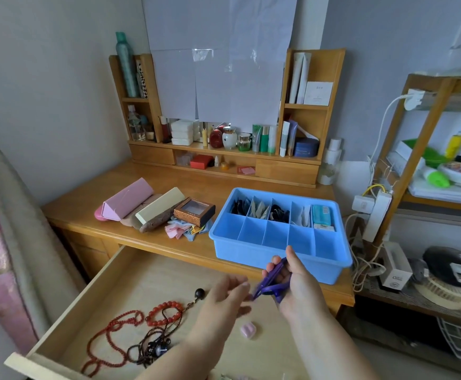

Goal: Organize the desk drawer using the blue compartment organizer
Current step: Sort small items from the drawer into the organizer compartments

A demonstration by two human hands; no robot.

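The blue compartment organizer (pixel 276 263) stands on the desk at the right; its far row holds dark items, packets and a teal box, its near row shows bare blue bottoms. Just in front of it, above the open drawer (pixel 147 281), my right hand (pixel 299 283) grips a small purple pair of scissors (pixel 272 283). My left hand (pixel 221 300) is blurred, its fingertips touching the scissors' tip. In the drawer lie red bead strings (pixel 130 322), a dark bead necklace (pixel 152 344) and a small pink case (pixel 248 330).
On the desk left of the organizer lie a pink folded case (pixel 128 201), a cream box (pixel 160 207), a brown windowed box (pixel 195 211) and pastel cloths (pixel 185 230). A wooden hutch with cosmetics stands behind. A shelf with cables stands at the right.
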